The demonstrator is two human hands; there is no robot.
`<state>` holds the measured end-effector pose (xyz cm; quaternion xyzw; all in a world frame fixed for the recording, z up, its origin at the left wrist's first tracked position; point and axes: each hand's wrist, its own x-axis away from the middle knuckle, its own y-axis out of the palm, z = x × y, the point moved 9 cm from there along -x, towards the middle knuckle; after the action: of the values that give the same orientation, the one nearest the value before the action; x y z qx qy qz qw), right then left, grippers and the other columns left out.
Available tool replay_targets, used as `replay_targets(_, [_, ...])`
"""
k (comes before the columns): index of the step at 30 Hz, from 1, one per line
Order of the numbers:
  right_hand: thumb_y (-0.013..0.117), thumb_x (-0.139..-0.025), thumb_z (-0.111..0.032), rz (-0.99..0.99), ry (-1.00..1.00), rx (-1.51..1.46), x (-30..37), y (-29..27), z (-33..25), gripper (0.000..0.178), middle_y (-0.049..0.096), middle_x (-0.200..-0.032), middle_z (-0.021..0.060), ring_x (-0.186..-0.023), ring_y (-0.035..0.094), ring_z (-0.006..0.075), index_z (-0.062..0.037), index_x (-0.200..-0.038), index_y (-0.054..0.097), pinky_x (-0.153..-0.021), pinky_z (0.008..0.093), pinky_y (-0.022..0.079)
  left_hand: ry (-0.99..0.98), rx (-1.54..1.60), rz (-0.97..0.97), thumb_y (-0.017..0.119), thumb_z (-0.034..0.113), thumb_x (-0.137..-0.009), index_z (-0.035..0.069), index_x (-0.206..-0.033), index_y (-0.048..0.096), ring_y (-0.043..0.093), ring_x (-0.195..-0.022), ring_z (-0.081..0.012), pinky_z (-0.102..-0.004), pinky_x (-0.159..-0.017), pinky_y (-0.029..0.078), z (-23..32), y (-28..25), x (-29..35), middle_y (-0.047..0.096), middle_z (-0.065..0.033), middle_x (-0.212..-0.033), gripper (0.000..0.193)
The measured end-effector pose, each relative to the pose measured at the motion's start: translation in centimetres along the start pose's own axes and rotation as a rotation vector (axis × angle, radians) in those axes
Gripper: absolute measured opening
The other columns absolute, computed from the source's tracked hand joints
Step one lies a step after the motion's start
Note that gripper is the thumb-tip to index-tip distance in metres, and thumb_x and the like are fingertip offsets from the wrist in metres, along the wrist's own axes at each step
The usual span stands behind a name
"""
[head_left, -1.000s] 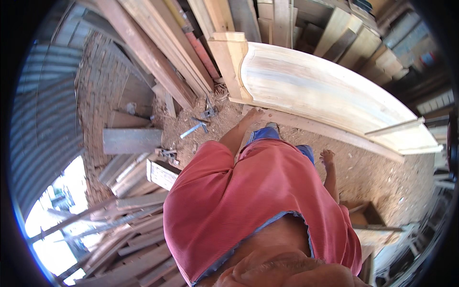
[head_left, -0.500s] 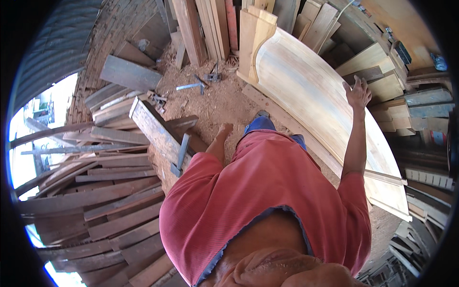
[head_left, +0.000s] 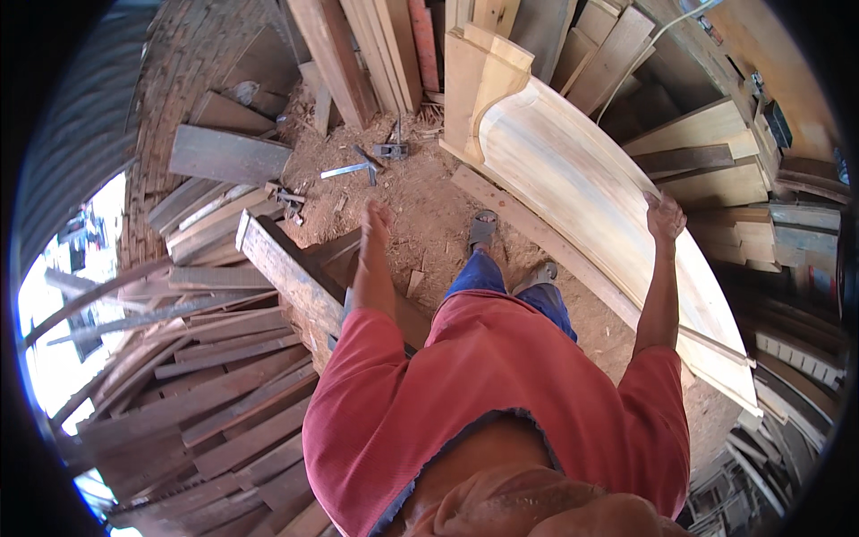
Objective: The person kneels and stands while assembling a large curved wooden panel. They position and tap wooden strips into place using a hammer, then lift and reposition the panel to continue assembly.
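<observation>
A pale curved wooden panel (head_left: 573,170), like a bed's headboard or footboard, stands on its long edge to my right. A thick shaped post (head_left: 483,89) closes its far end. My right hand (head_left: 665,216) is on the panel's upper edge, its fingers bent over the rim. My left hand (head_left: 378,215) hangs in the air over the sawdust floor, holding nothing; its fingers look loosely open, though small in view. Beyond it on the floor lie a try square (head_left: 349,169) and a small clamp-like metal tool (head_left: 391,150).
A paint-worn board (head_left: 291,273) on a bench lies left of my legs. Stacked dark planks (head_left: 215,385) fill the left side. Upright timbers (head_left: 344,63) stand at the back, and more boards (head_left: 716,152) lean behind the panel. A plank (head_left: 537,228) runs along the panel's foot.
My left hand has risen forward, away from my body. My right hand's fingers, raised and spread before, have come down over the panel's edge. The view has shifted, showing both my feet.
</observation>
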<state>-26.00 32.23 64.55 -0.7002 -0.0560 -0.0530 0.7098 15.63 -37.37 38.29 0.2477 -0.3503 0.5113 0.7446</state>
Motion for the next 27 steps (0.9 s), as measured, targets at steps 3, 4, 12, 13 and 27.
replay_targets(3, [0.067,-0.093,-0.053,0.056,-0.029,-0.015,0.3,-0.3,-0.2,0.043,0.074,-0.107,0.0154,-0.102,0.07,0.0364,-0.0124,-0.107,0.071,-0.087,0.0482,0.053,0.199,-0.133,-0.052,0.058,0.064,-0.094,0.013,-0.147,0.049,0.056,-0.079,-0.0141,-0.0265,-0.062,0.042,13.9,5.1,-6.8,0.068,-0.0112,-0.116,0.074])
replay_targets(4, [0.068,-0.092,-0.053,0.088,-0.024,-0.022,0.4,-0.6,-0.2,0.043,0.074,-0.105,0.0148,-0.101,0.07,0.036,-0.0124,-0.106,0.071,-0.086,0.0474,0.053,0.29,-0.108,-0.015,0.058,0.063,-0.095,0.011,-0.146,0.049,0.055,-0.072,-0.0127,-0.026,-0.059,0.04,18.0,7.4,-8.6,0.069,-0.0088,-0.109,0.073])
replay_targets(12, [0.07,-0.092,-0.043,0.247,-0.155,-0.095,1.1,-3.2,-2.3,0.032,0.074,-0.094,0.0119,-0.089,0.07,0.0346,-0.0107,-0.093,0.071,-0.078,0.0467,0.052,0.286,-0.192,-0.437,0.037,0.072,-0.097,0.012,-0.163,0.021,0.032,-0.149,-0.0366,-0.0444,-0.122,0.02,36.3,34.8,-9.6,0.029,-0.0241,-0.164,0.091])
replay_targets(13, [0.07,-0.092,-0.042,0.202,-0.149,-0.114,1.0,-3.0,-2.4,0.031,0.074,-0.094,0.0123,-0.089,0.07,0.0349,-0.0104,-0.093,0.071,-0.077,0.0467,0.052,0.235,-0.13,-0.473,0.035,0.068,-0.1,0.014,-0.163,0.023,0.025,-0.153,-0.0356,-0.045,-0.125,0.015,36.4,38.6,-8.2,0.025,-0.0218,-0.167,0.084])
replay_targets(27, [0.07,-0.092,-0.037,0.181,-0.165,-0.129,0.6,-3.6,-3.0,0.028,0.073,-0.093,0.0115,-0.086,0.068,0.0375,-0.0094,-0.096,0.069,-0.076,0.0499,0.053,0.058,-0.45,-1.148,0.04,0.079,-0.095,0.011,-0.164,0.017,0.03,-0.149,-0.0387,-0.0553,-0.119,0.03,20.0,58.1,4.5,0.033,-0.0274,-0.161,0.1])
